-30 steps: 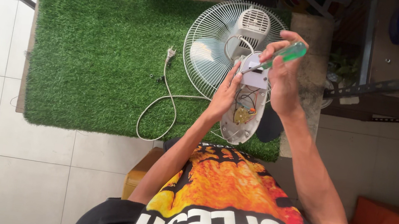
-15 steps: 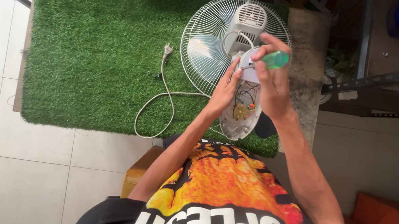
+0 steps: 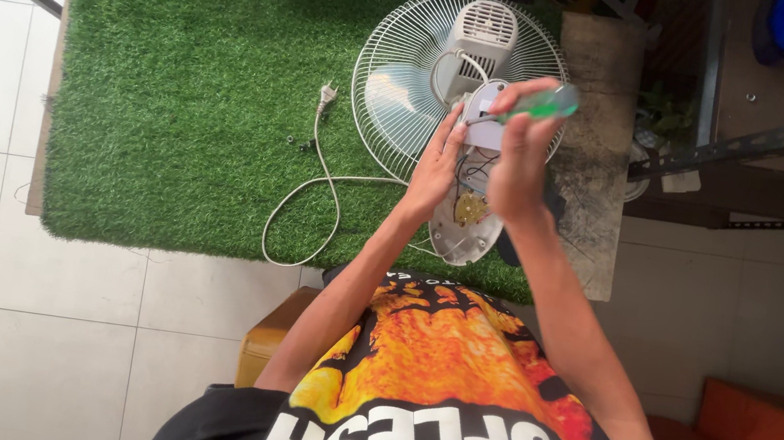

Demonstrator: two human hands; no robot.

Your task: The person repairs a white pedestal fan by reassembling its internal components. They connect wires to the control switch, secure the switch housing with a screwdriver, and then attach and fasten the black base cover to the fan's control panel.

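Two hands work over the opened fan base (image 3: 465,222) on the green mat (image 3: 185,102): right hand (image 3: 521,161) fingers wrapped around a green-handled screwdriver (image 3: 539,103), left hand (image 3: 440,161) fingers pressed flat against its side, wiring exposed, cover not refitted.

The right hand (image 3: 520,166) hides the screwdriver's (image 3: 541,103) tip and part of the fan's open housing (image 3: 465,222). Two specks on the grass (image 3: 304,145) are too small to identify.
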